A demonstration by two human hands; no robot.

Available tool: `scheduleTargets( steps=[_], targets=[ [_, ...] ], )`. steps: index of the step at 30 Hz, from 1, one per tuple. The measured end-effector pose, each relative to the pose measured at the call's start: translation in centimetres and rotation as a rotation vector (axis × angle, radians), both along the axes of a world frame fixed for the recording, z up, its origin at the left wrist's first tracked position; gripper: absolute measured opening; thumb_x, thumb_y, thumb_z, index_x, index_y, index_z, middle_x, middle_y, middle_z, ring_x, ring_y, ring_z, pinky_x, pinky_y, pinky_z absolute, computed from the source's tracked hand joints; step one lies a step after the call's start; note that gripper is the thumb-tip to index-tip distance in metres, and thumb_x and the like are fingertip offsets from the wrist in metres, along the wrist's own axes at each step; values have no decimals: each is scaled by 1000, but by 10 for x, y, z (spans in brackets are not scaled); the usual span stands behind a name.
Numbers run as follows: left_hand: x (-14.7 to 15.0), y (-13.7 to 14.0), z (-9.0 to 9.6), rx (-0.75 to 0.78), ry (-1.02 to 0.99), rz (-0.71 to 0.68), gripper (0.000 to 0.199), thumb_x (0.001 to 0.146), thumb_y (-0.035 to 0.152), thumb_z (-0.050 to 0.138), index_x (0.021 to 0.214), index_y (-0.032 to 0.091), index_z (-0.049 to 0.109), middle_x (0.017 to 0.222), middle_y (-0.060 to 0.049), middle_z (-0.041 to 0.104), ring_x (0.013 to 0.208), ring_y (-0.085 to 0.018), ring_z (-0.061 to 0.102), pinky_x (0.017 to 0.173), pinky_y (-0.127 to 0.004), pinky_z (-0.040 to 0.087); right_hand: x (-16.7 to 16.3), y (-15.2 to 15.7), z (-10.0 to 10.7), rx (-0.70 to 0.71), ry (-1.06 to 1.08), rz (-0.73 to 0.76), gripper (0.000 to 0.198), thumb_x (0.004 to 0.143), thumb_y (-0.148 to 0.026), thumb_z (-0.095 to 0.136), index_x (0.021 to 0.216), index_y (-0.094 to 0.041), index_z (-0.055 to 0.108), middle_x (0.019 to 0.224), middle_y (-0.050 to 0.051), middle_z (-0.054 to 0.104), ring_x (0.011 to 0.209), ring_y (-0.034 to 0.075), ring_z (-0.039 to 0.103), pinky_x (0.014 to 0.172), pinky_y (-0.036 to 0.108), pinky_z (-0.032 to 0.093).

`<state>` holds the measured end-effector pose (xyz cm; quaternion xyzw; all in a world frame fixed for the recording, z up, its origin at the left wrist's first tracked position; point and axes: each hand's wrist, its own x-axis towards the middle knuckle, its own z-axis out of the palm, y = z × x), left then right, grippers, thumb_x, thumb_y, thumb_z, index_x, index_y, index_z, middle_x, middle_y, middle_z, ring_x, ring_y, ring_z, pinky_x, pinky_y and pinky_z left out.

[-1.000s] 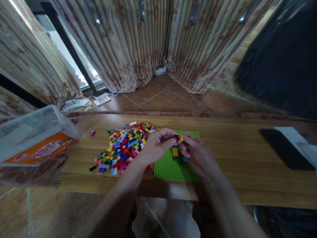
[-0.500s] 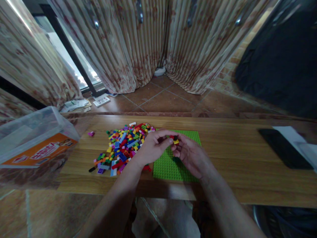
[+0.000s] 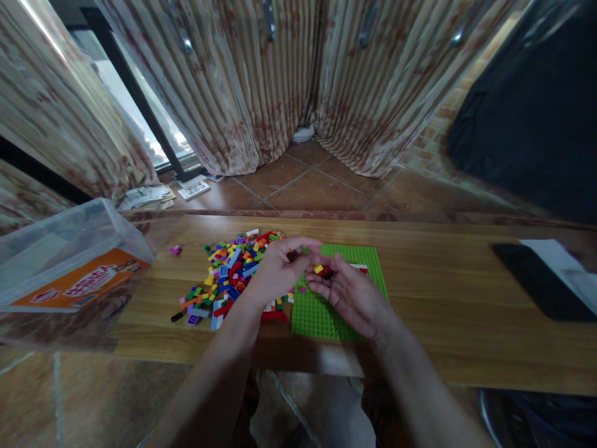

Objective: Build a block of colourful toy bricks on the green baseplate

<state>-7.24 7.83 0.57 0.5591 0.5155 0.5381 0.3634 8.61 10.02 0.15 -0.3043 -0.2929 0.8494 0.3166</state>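
Observation:
A few joined toy bricks (image 3: 319,269), yellow, red and dark, sit in the curled fingers of my right hand (image 3: 354,298), over the green baseplate (image 3: 310,320). Just left of them, my left hand (image 3: 275,270) has thumb and fingers bent together; whatever is between its fingertips is hidden. Behind my right hand, white and red bricks (image 3: 361,267) show on the baseplate. Left of the baseplate, partly behind my left hand, spreads a heap of mixed coloured bricks (image 3: 233,264).
A clear plastic tub (image 3: 116,221) with an orange label stands at the left. One pink brick (image 3: 175,250) lies apart near it on the wooden table (image 3: 438,298). A black flat object (image 3: 536,280) and white paper (image 3: 543,252) lie at the right end.
My hands have drawn slightly apart, the left one shifting left. The small brick piece has turned and moved a little left in my right hand. White and red bricks behind it now show.

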Motion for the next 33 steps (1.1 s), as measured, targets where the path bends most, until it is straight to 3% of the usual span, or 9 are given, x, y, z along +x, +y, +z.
scheduleTargets(
  steps=[5, 10, 17, 25, 28, 33],
  targets=[
    [-21, 4, 4, 61, -62, 299, 16, 77, 16, 60, 86, 17, 73, 82, -2, 74, 76, -13, 67, 77, -26, 54, -17, -3, -3, 71, -71, -82, 30, 84, -49, 65, 89, -21, 73, 95, 5, 71, 93, 15, 67, 88, 29, 55],
    [-38, 1, 8, 56, -121, 470, 16, 74, 16, 60, 85, 16, 72, 81, -2, 73, 77, -13, 66, 79, -27, 53, -41, -3, -18, 171, -155, -204, 34, 81, -55, 65, 89, -22, 72, 106, 5, 70, 106, 18, 64, 98, 32, 49],
    [-49, -5, 7, 17, -126, 473, 19, 73, 15, 58, 86, 16, 72, 80, -2, 72, 77, -14, 66, 78, -27, 52, -65, -7, -24, 325, -172, -184, 40, 83, -56, 63, 107, -25, 71, 125, 4, 68, 124, 17, 56, 114, 36, 33],
    [-59, -10, 7, 11, -122, 498, 19, 74, 15, 58, 86, 15, 72, 79, -2, 73, 77, -14, 67, 81, -27, 53, -69, -8, -22, 364, -159, -186, 42, 83, -57, 63, 108, -25, 71, 124, 7, 69, 117, 20, 62, 109, 40, 39],
    [-65, -11, 4, -34, -6, 507, 20, 76, 13, 55, 87, 16, 72, 84, -4, 74, 80, -16, 68, 81, -29, 54, -63, 0, -27, 426, -204, -277, 34, 83, -51, 64, 101, -23, 71, 113, 7, 72, 108, 20, 66, 104, 41, 44],
    [-68, -14, 0, -218, 526, 473, 32, 77, 5, 52, 94, 17, 75, 99, -10, 76, 93, -23, 69, 93, -38, 52, -52, 10, -39, 686, -528, -334, 28, 84, -43, 63, 100, -22, 71, 104, 6, 73, 101, 22, 65, 100, 45, 45]
  ],
)
